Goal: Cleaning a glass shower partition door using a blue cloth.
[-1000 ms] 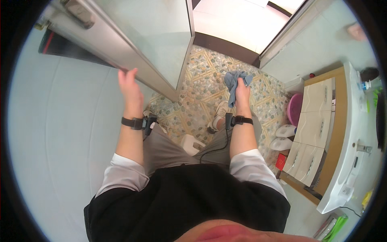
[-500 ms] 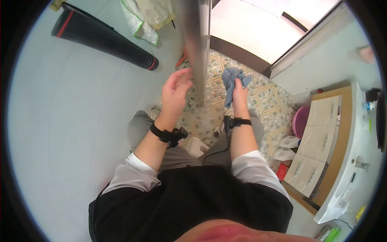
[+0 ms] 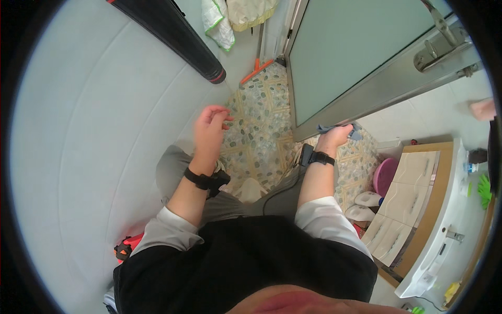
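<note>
A crumpled blue-grey cloth [image 3: 355, 133] is in my right hand [image 3: 333, 138], and its ends stick out on both sides of the fingers. That hand is at the lower metal edge of a frosted-glass door [image 3: 361, 57], where the cloth meets or nearly meets the frame. To the left, my left hand [image 3: 209, 131] hovers over the pebble-patterned floor [image 3: 256, 141], its fingers loosely bent and apart with nothing in them. A black strap with a small device is on each wrist.
A long black tube [image 3: 175, 39] leans along the left wall. Behind it stand an orange floor squeegee [image 3: 256, 73] and hanging cloths [image 3: 251, 13]. On the right are a washbasin cabinet [image 3: 408, 199], white slippers [image 3: 361, 212] and a pink basin [image 3: 384, 175]. The door handle [image 3: 442, 49] juts out at upper right.
The door has swung to the right, from nearly edge-on to showing its glass face. My right hand moved right and slightly nearer with the cloth; the left drew back from the door edge.
</note>
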Demonstrator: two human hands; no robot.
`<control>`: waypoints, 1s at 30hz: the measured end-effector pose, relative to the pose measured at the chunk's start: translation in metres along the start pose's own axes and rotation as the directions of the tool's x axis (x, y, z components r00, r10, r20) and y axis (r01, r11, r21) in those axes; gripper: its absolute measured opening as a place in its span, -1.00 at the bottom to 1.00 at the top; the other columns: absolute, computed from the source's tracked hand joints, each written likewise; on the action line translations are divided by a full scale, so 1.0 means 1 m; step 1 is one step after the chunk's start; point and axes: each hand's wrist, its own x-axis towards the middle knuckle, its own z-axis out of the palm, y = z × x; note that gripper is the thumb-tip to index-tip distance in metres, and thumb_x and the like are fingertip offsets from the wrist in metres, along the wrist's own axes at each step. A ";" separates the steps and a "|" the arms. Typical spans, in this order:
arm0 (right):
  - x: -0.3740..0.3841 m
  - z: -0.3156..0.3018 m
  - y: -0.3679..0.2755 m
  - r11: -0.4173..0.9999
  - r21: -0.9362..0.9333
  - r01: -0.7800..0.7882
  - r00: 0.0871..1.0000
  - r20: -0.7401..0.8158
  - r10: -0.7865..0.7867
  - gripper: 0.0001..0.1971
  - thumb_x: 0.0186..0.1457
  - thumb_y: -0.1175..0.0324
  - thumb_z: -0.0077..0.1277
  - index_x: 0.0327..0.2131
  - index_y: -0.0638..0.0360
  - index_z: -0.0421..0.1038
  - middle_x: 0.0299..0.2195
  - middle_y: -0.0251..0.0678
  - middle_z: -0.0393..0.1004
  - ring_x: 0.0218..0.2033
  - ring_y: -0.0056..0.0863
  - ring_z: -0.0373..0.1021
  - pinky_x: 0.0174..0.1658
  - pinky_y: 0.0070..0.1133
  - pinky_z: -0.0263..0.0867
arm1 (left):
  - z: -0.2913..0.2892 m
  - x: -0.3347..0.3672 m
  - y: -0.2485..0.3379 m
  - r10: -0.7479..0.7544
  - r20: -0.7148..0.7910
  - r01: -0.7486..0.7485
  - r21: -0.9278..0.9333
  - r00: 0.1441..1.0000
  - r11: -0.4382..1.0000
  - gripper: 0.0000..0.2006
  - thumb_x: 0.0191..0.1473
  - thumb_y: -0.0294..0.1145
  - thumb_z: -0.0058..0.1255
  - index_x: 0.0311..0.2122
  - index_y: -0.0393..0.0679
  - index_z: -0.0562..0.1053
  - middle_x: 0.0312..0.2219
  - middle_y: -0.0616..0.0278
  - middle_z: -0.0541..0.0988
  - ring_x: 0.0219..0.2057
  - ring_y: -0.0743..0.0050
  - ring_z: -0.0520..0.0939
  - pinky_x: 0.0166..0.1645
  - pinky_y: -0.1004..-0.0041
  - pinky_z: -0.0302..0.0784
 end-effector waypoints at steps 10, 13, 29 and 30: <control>0.015 -0.043 0.059 0.962 -0.244 -0.124 0.841 0.489 0.232 -0.63 0.21 0.28 0.00 -0.04 0.42 0.42 -0.12 -0.22 0.53 -0.12 -0.40 0.47 -0.02 -0.46 0.39 | 0.065 0.003 0.005 0.104 0.336 -0.079 -0.089 0.936 0.993 -0.54 0.14 -0.59 -0.03 0.18 -0.25 0.34 0.11 0.15 0.46 0.12 0.36 0.49 0.07 0.38 0.46; 0.019 -0.053 0.033 0.962 -0.250 -0.109 0.852 0.475 0.220 -0.63 0.21 0.35 0.00 0.00 0.44 0.39 -0.12 -0.19 0.54 -0.12 -0.38 0.48 0.00 -0.46 0.39 | 0.083 0.015 0.004 0.179 0.325 -0.169 -0.058 0.929 0.984 -0.40 0.11 -0.64 -0.04 0.29 -0.27 0.21 0.19 0.13 0.38 0.25 0.28 0.36 0.21 0.34 0.35; 0.031 -0.050 0.002 0.971 -0.140 -0.192 0.873 0.427 0.235 -0.64 0.22 0.28 0.00 -0.04 0.38 0.44 -0.07 -0.22 0.53 -0.10 -0.43 0.49 -0.05 -0.46 0.39 | 0.078 0.044 0.007 0.300 -0.132 -0.292 0.075 0.945 0.953 -0.71 0.09 -0.54 -0.06 -0.04 -0.27 0.38 -0.11 0.21 0.50 -0.07 0.45 0.45 0.07 0.43 0.35; 0.011 -0.041 0.002 0.987 -0.116 -0.112 0.883 0.445 0.152 -0.62 0.23 0.28 0.00 -0.02 0.40 0.43 -0.03 -0.20 0.51 -0.04 -0.40 0.45 0.02 -0.45 0.35 | 0.092 0.029 0.005 0.336 -0.071 -0.328 0.101 0.939 0.939 -0.72 0.09 -0.54 -0.07 -0.05 -0.25 0.40 -0.09 0.23 0.50 -0.07 0.49 0.45 0.04 0.49 0.37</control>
